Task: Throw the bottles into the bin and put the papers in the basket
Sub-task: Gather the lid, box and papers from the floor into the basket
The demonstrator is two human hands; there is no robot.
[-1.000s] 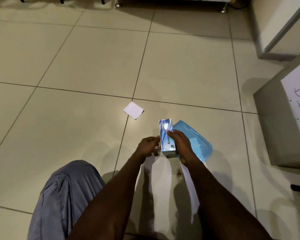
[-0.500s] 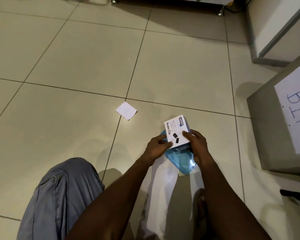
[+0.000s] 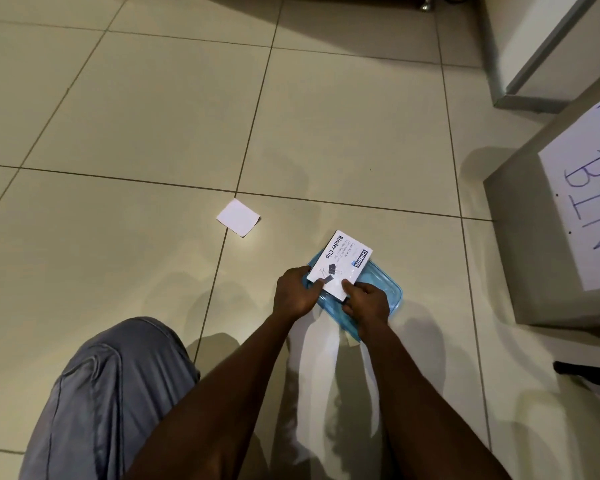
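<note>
So I'm crouched over the beige tiled floor (image 3: pixel 153 116) with both hands out in front of me. My left hand (image 3: pixel 293 294) and right hand (image 3: pixel 366 303) are both on a small white cardboard box printed "Binder Clip" (image 3: pixel 340 265), left fingers curled round its near-left edge, right fingers pinching the near-right corner with the thumb on top. Both sets of fingers are closed onto the box, not loose. The box is tilted, its printed face pointing up at me, and it sits right over a see-through blue plastic container (image 3: pixel 383 289) that's resting on the floor under my hands. Can't really tell whether the box is touching the container or just held above it.

A little square of white paper (image 3: pixel 239 217) is lying flat on the floor ahead and to the left of my hands, right by a tile joint, well apart from the box. Over on the right there's a grey box-shaped bin (image 3: pixel 520 258) with a white sheet stuck on it (image 3: pixel 589 188) that has "BIN" handwritten in blue marker. It's near the container but not touching it. My knee in grey-blue trousers (image 3: pixel 111 386) fills the bottom left corner.
</note>
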